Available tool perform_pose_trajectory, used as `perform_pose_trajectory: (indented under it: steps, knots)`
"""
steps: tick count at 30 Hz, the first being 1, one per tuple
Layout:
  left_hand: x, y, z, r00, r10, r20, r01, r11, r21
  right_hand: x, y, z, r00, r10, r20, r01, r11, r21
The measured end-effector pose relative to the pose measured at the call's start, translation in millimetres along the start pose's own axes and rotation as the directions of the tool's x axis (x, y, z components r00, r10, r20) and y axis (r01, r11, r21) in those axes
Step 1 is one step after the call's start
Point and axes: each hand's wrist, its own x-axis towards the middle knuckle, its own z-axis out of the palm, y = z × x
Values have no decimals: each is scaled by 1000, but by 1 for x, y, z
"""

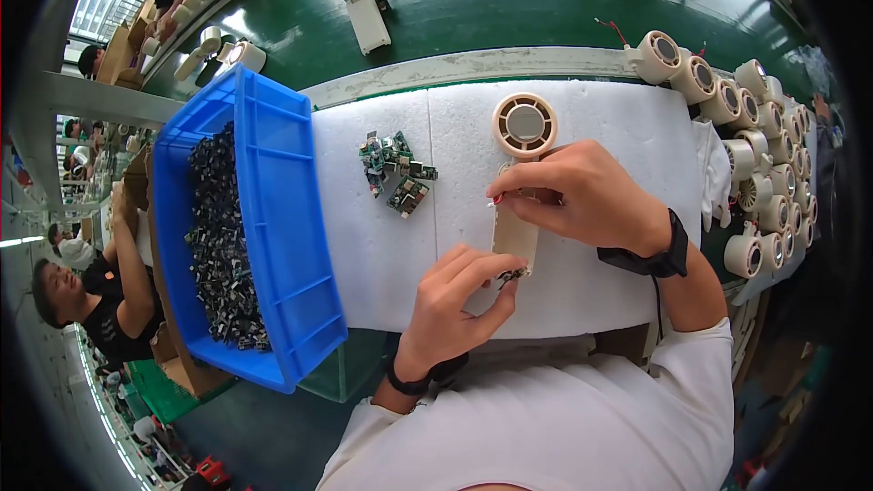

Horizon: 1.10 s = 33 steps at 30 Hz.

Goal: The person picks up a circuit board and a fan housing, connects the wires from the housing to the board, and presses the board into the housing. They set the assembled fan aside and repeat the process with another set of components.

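A cream handheld fan housing (516, 238) lies on the white foam sheet, its round slotted head away from me and its handle toward me. Between the thumb and forefinger of my left hand (455, 302) is a small circuit board (513, 275), held at the near end of the handle. My right hand (587, 198) is over the upper handle, pinching thin red and white wires (496, 201) at its fingertips. Part of the handle is hidden beneath my right fingers. To the left, several green circuit boards (406, 195) lie in a loose pile on the foam sheet (382, 268).
A blue bin (293, 245) full of small dark parts stands at the left. Many cream fan housings (721, 102) are stacked at the right, beside a white cloth (712, 168). Beyond the pale rail, another fan unit (367, 14) lies on the green belt (509, 0). People work at the left.
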Motion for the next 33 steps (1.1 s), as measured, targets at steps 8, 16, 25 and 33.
perform_pose_trajectory:
  steps: [8,16,25,33]
  knots:
    - [1,5,-1,1000,-2,-9,2,1000,4,2,-6,-4,1000,-16,2,16,999,-43]
    - [0,7,-2,1000,-6,2,6,1000,21,3,-8,3,995,-100,-11,94,965,-244]
    - [-10,0,-5,997,29,77,-24,998,-65,-4,-15,5,991,-136,-21,127,961,-246]
    - [-17,-8,-3,865,-368,-342,119,812,-572,-10,-31,9,998,-58,13,59,993,-101]
